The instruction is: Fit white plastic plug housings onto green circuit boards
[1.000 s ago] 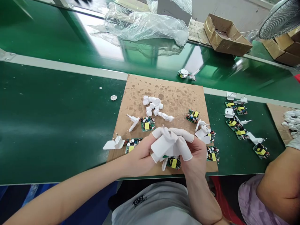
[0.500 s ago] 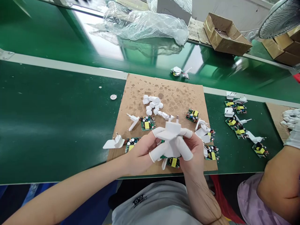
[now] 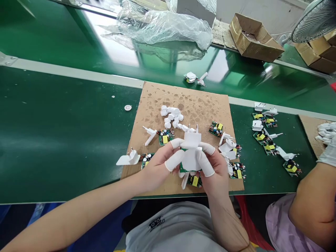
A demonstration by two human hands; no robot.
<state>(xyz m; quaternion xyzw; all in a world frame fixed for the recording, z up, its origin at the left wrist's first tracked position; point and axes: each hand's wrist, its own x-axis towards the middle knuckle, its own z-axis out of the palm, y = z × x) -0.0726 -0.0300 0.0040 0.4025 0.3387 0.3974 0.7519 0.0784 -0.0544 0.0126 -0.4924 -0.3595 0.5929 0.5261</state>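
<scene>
Between my two hands is a circuit board [image 3: 184, 167] with a flat white piece [image 3: 190, 160] on its face and a white plug housing [image 3: 192, 139], prongs pointing away, above it. My left hand [image 3: 164, 161] grips the assembly from the left with thumb and forefinger in white finger cots. On the right side my right hand [image 3: 214, 162] pinches it the same way. Several white pieces [image 3: 172, 115] lie in a pile on the cardboard sheet [image 3: 199, 105]. Circuit boards with plugs, such as one board [image 3: 165, 137], lie around my hands.
More boards with plugs [image 3: 265, 141] lie on the green table [image 3: 65, 140] at right. A co-worker's gloved hand [image 3: 328, 152] is at the right edge. One board [image 3: 190, 77] sits on the conveyor. Behind are plastic wrap [image 3: 168, 28], an open box [image 3: 254, 36] and a fan [image 3: 315, 22].
The plug and board in my hands have tilted, so more of the flat white piece and green board shows. The board on the conveyor has moved left.
</scene>
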